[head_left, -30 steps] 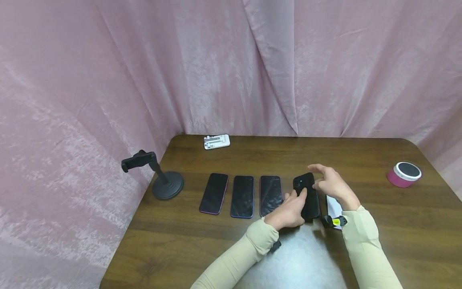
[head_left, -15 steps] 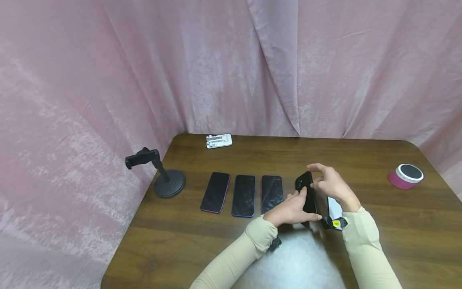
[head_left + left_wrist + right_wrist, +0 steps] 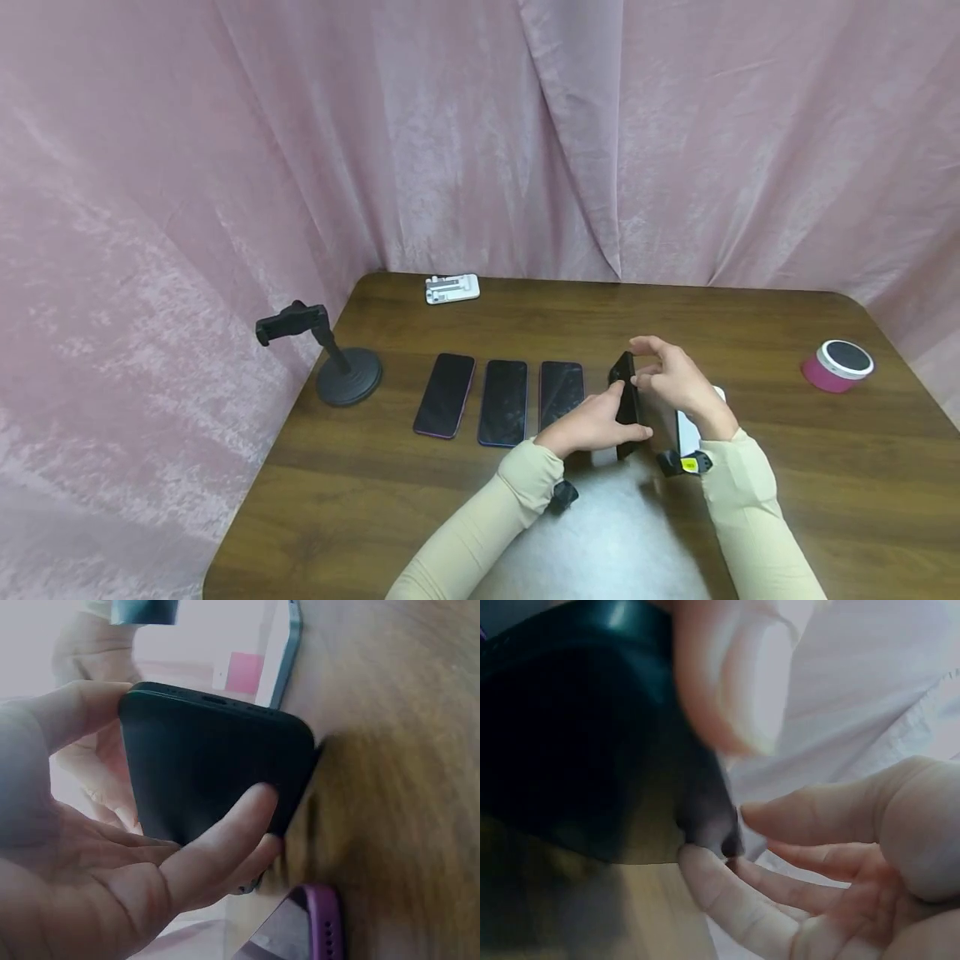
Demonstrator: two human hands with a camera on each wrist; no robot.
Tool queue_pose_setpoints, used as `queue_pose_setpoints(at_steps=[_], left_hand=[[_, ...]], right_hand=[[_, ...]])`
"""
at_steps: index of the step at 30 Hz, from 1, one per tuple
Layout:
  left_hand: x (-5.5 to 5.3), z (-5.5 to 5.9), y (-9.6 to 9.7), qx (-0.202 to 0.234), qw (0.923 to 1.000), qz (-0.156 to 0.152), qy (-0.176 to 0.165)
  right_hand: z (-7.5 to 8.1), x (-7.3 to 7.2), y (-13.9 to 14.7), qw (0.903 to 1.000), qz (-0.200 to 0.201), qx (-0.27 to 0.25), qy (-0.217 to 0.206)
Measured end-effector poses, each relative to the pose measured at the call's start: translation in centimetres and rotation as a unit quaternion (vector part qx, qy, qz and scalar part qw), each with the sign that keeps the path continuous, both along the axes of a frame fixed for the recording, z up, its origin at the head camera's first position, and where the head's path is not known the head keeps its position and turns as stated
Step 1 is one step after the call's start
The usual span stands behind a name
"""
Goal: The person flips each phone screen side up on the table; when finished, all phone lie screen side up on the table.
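A black phone (image 3: pixel 628 408) stands steeply tilted on its long side between both hands. My left hand (image 3: pixel 592 423) grips its near end, thumb on one side and fingertips on the other; the left wrist view shows the port end of the phone (image 3: pixel 214 742) close up. At the far end, my right hand (image 3: pixel 678 385) pinches a corner, with thumb and fingers at the phone's edge (image 3: pixel 705 810) in the right wrist view. Left of the hands three dark phones lie in a row: a left one (image 3: pixel 444 396), a middle one (image 3: pixel 503 403) and a right one (image 3: pixel 561 387).
A pale flat device (image 3: pixel 687 433) lies partly under the right wrist. A black phone stand (image 3: pixel 348 377) is at the left, a white folded holder (image 3: pixel 452 288) at the back edge, and a pink-and-white round container (image 3: pixel 836 367) at the right. Pink curtains hang behind the wooden table (image 3: pixel 750 325).
The black phone has turned from showing its camera back to standing nearly on edge. My left thumb has swung out to its right side, and both hands shift slightly left.
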State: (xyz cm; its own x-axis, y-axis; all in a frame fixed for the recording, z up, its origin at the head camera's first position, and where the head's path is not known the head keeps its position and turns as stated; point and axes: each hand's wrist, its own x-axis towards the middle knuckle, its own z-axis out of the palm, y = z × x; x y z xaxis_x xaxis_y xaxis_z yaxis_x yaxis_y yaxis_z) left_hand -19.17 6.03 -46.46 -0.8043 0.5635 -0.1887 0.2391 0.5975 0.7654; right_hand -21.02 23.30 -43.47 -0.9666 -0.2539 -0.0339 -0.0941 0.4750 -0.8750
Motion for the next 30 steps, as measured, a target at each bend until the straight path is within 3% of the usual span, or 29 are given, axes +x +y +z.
queue_pose_setpoints(at_steps=[3,7,10,17,30], left_hand=[[-0.1,0.2,-0.3,0.043,0.9985,0.014,-0.032],[-0.1,0.5,-0.4,0.079,0.9944,0.023,-0.067],[-0.2,0.7,-0.3,0.079,0.9946,0.022,-0.064],[-0.2,0.7,-0.2,0.089,0.9939,0.030,-0.059],[0.2,0.5,0.4,0.098,0.9927,0.041,-0.057]], right_hand=[[-0.3,-0.2,-0.2,0.9993,0.018,-0.030,-0.014],[-0.5,-0.3,0.0,0.9986,0.038,-0.023,-0.027],[-0.6,-0.4,0.3,0.9977,0.051,-0.007,-0.044],[-1.0,-0.6,0.7,0.9892,0.068,0.004,-0.130],[-1.2,-0.4,0.8,0.9850,0.065,-0.007,-0.160]])
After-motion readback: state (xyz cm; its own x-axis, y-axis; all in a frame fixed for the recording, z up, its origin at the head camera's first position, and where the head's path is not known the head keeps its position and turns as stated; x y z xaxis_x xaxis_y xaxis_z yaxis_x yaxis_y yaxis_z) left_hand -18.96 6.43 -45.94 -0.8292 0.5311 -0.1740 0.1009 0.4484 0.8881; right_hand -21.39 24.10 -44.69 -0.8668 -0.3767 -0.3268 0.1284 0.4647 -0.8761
